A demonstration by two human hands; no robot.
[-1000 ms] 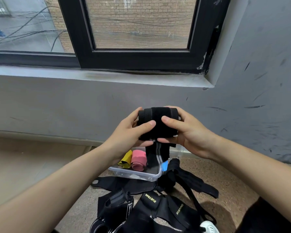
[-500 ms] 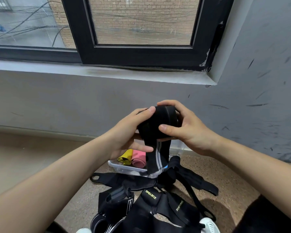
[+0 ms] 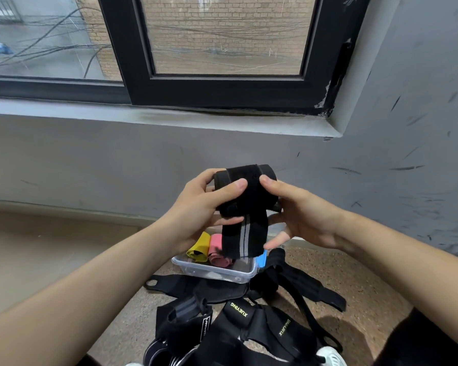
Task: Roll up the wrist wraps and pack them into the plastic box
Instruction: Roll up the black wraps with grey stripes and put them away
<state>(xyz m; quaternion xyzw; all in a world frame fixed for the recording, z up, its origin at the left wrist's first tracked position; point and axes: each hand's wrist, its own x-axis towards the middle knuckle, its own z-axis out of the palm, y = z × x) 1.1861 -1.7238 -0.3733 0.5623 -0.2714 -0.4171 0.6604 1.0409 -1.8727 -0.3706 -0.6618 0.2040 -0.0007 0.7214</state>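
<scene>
Black fabric turns once more: left hand (image 3: 201, 207) grips the nine-o'clock end of the wrist wrap (image 3: 249, 192), right hand (image 3: 304, 220) pinches at three o'clock, lower fingers loosened, striped tail (image 3: 245, 239) dangling at six over the plastic box (image 3: 214, 273), nearly packable.

Light: soft, even daylight from the window (image 3: 222, 35) above the left grip (image 3: 201, 207) and right grip (image 3: 310, 220).
Shadows: weak; one dark patch on the floor (image 3: 368, 281) below the right grip.
Sharpness: slightly soft overall; no glare.
Edges: window sill (image 3: 169, 120) bows from wide-angle distortion.
</scene>
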